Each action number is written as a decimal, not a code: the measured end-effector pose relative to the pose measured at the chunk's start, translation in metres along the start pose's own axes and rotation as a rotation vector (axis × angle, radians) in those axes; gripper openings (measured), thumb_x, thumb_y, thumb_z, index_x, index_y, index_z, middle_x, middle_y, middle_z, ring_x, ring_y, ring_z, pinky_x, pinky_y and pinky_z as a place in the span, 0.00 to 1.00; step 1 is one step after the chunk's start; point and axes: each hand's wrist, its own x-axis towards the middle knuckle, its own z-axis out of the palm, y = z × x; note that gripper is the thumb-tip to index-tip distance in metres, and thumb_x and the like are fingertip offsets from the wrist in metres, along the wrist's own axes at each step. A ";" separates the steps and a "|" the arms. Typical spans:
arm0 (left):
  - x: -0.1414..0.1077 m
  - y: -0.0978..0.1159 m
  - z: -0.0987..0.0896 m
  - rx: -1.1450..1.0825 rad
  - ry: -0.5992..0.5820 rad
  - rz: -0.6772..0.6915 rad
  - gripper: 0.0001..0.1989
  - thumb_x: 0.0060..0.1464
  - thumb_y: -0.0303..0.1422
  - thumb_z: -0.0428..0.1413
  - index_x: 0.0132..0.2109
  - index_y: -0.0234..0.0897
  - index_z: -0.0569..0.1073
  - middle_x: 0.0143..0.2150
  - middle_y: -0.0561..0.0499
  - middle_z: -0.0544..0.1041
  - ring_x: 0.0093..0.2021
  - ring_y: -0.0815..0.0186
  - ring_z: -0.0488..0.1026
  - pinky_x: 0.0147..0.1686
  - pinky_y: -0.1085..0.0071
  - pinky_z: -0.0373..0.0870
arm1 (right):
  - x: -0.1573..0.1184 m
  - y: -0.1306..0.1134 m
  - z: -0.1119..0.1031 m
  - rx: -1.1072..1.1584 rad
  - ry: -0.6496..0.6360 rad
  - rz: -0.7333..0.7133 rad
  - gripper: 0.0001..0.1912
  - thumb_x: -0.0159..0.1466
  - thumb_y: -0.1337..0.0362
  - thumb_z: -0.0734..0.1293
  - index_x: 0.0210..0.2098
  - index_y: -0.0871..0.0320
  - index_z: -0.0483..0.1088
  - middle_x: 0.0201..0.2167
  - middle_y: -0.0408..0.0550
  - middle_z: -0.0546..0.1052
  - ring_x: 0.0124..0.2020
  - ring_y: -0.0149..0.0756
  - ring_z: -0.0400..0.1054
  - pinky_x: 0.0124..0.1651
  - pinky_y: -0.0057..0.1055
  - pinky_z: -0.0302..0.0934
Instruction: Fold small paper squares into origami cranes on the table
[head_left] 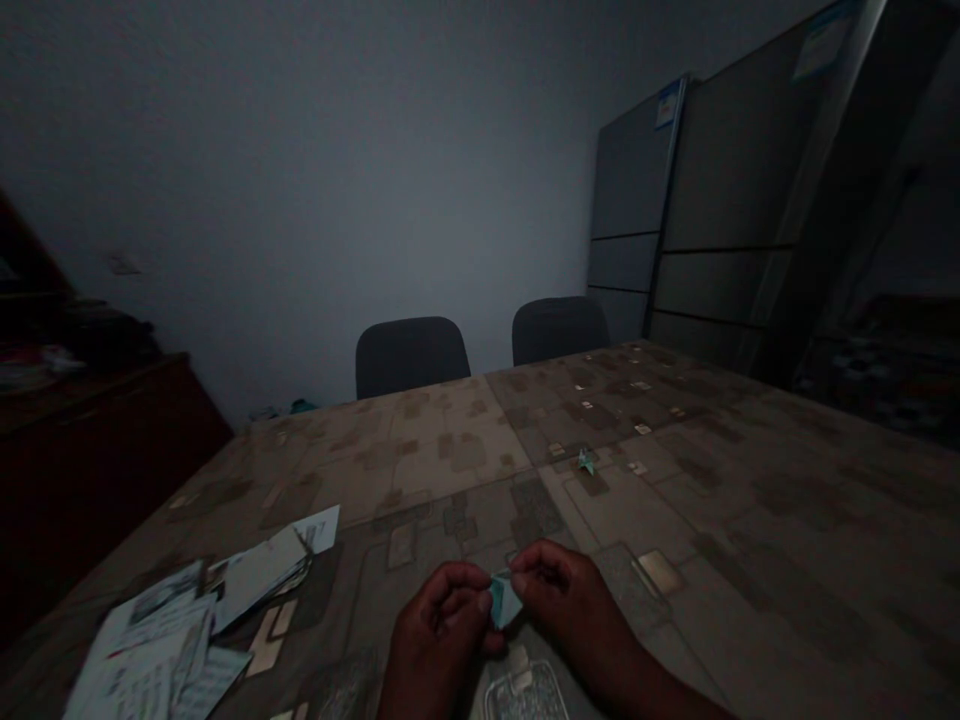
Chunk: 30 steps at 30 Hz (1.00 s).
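A small piece of folded paper (507,601), pale green-blue, is held between both hands just above the near part of the table. My left hand (444,632) pinches its left side between thumb and fingers. On the other side, my right hand (574,610) grips the upper right edge with thumb and forefinger. Fingertips cover parts of the paper, so its full shape is hidden. Farther off, a small folded paper figure (586,461) in light green stands on the table, apart from both hands.
The table (450,480) has a patterned brown cover. Loose printed papers (150,640) and a stack of paper sheets (262,578) lie at the left. Two dark chairs (411,352) stand beyond the far edge. Tall cabinets (720,200) rise at the right, a wooden cabinet (112,460) at the left.
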 end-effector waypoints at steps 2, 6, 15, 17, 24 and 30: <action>-0.001 0.001 0.001 0.028 0.014 0.030 0.12 0.40 0.35 0.66 0.30 0.35 0.74 0.21 0.54 0.75 0.20 0.70 0.71 0.22 0.77 0.65 | -0.002 -0.002 0.001 0.000 -0.005 -0.016 0.05 0.55 0.65 0.65 0.29 0.60 0.71 0.22 0.41 0.70 0.26 0.32 0.64 0.29 0.27 0.56; -0.001 0.001 0.006 0.116 0.058 0.074 0.12 0.37 0.30 0.67 0.26 0.36 0.70 0.16 0.61 0.67 0.16 0.75 0.63 0.17 0.81 0.58 | -0.005 -0.005 0.001 -0.016 -0.030 -0.055 0.05 0.56 0.66 0.65 0.29 0.60 0.72 0.23 0.41 0.70 0.27 0.32 0.64 0.31 0.28 0.56; -0.003 0.003 0.007 -0.060 0.059 -0.030 0.14 0.35 0.32 0.69 0.27 0.35 0.71 0.20 0.55 0.76 0.18 0.72 0.70 0.19 0.79 0.64 | -0.006 -0.004 -0.002 -0.141 0.037 -0.125 0.04 0.60 0.68 0.64 0.34 0.59 0.70 0.26 0.42 0.71 0.29 0.34 0.66 0.31 0.29 0.58; -0.003 0.002 0.006 -0.104 0.073 -0.041 0.15 0.34 0.33 0.70 0.28 0.35 0.72 0.21 0.54 0.77 0.20 0.71 0.72 0.22 0.78 0.67 | -0.009 -0.006 -0.002 -0.321 0.090 -0.258 0.03 0.59 0.70 0.64 0.30 0.58 0.69 0.28 0.44 0.71 0.32 0.36 0.66 0.34 0.31 0.58; -0.005 0.005 0.007 -0.201 0.031 -0.021 0.16 0.34 0.33 0.71 0.29 0.34 0.73 0.21 0.53 0.77 0.21 0.70 0.72 0.24 0.77 0.69 | -0.018 -0.013 0.005 -0.479 0.105 -0.371 0.11 0.53 0.74 0.67 0.34 0.57 0.68 0.32 0.44 0.70 0.32 0.36 0.65 0.33 0.29 0.58; -0.004 0.001 0.007 -0.231 0.029 -0.026 0.17 0.34 0.33 0.71 0.30 0.35 0.73 0.23 0.52 0.78 0.23 0.69 0.74 0.24 0.76 0.70 | -0.017 -0.012 0.009 -0.408 0.092 -0.250 0.14 0.51 0.76 0.66 0.37 0.58 0.68 0.30 0.43 0.70 0.28 0.33 0.65 0.30 0.28 0.59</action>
